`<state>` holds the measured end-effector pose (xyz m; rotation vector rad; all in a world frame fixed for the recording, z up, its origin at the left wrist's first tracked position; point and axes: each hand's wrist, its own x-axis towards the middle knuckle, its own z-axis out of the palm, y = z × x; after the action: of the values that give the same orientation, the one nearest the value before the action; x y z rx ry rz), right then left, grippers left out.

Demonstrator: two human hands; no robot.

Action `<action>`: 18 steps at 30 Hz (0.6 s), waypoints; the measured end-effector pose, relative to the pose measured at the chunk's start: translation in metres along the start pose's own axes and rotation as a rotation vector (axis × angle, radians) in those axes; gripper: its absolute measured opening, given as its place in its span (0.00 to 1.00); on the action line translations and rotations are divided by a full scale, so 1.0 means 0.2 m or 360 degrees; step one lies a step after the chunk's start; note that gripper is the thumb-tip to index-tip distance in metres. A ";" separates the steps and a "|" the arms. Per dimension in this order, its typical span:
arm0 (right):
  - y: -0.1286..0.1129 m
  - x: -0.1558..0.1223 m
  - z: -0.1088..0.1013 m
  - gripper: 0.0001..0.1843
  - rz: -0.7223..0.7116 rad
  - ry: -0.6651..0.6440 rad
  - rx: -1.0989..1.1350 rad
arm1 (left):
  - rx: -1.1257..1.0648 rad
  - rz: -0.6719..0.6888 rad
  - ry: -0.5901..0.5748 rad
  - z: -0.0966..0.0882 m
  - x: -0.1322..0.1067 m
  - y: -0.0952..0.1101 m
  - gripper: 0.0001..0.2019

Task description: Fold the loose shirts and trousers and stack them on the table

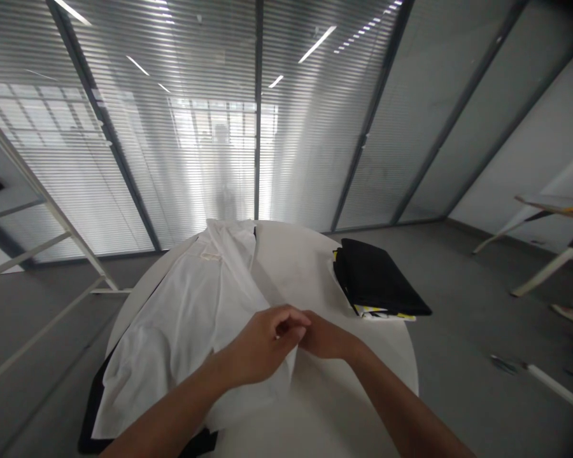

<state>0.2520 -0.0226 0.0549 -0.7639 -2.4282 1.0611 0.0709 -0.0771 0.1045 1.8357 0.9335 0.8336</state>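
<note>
Your left hand [260, 343] is clenched on an edge of the white shirt [181, 318], pinching it up off the round tabletop [296, 267]. Your right hand [327, 339] meets it at that edge; its fingers are hidden, so whether it grips can't be told. The shirt lies spread across the tabletop's left half. A folded black cloth [377, 277] rests to the right, just apart.

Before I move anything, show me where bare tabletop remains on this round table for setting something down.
Bare tabletop shows between the white garment and the folded black cloth, and also below the right hand. It is crowded on the left, where the garment lies, and where the left hand meets the right hand at the garment's edge.
</note>
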 end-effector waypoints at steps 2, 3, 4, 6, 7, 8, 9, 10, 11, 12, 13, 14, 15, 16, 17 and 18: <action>0.02 -0.07 -0.06 0.13 0.0043 0.0117 -0.0011 | 0.0084 0.0135 -0.0057 0.02 0.02 0.03 0.13; 0.03 -0.11 -0.09 0.12 0.0077 0.0189 -0.0026 | 0.0164 0.0189 -0.0056 0.02 0.03 0.03 0.13; 0.04 -0.15 -0.13 0.11 0.0122 0.0251 -0.0050 | 0.0280 0.0221 -0.0028 0.00 0.03 0.01 0.14; 0.05 -0.24 -0.19 0.11 0.0231 0.0329 -0.0102 | 0.0582 0.0205 0.0099 -0.05 0.04 -0.08 0.14; 0.06 -0.29 -0.21 0.11 0.0285 0.0341 -0.0127 | 0.0741 0.0153 0.0170 -0.08 0.04 -0.15 0.15; 0.06 -0.34 -0.23 0.10 0.0336 0.0345 -0.0155 | 0.0873 0.0098 0.0244 -0.12 0.03 -0.23 0.15; 0.06 -0.39 -0.24 0.10 0.0386 0.0344 -0.0193 | 0.0982 0.0029 0.0308 -0.16 0.02 -0.31 0.15; 0.06 -0.43 -0.25 0.10 0.0439 0.0341 -0.0235 | 0.1079 -0.0035 0.0333 -0.19 0.00 -0.39 0.15; 0.05 -0.48 -0.26 0.10 0.0501 0.0332 -0.0277 | 0.1162 -0.0083 0.0319 -0.22 -0.02 -0.47 0.15; 0.04 -0.52 -0.26 0.10 0.0573 0.0314 -0.0315 | 0.1228 -0.0117 0.0288 -0.25 -0.05 -0.53 0.15; 0.04 -0.55 -0.26 0.10 0.0642 0.0288 -0.0349 | 0.1269 -0.0151 0.0243 -0.26 -0.09 -0.57 0.15; 0.03 -0.59 -0.26 0.10 0.0706 0.0250 -0.0375 | 0.1293 -0.0162 0.0186 -0.27 -0.13 -0.60 0.15; 0.02 -0.61 -0.26 0.11 0.0766 0.0212 -0.0395 | 0.1306 -0.0162 0.0131 -0.28 -0.16 -0.62 0.15; 0.01 -0.63 -0.26 0.11 0.0823 0.0169 -0.0413 | 0.1310 -0.0156 0.0084 -0.27 -0.20 -0.62 0.16; 0.01 -0.65 -0.26 0.11 0.0878 0.0130 -0.0433 | 0.1308 -0.0144 0.0044 -0.27 -0.22 -0.61 0.16; 0.01 -0.66 -0.26 0.11 0.0930 0.0097 -0.0452 | 0.1302 -0.0133 0.0010 -0.26 -0.24 -0.59 0.17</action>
<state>0.3833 -0.0750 0.0705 -1.6453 -2.3837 0.8590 -0.0269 -0.0587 0.0082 2.4439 1.4868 0.4162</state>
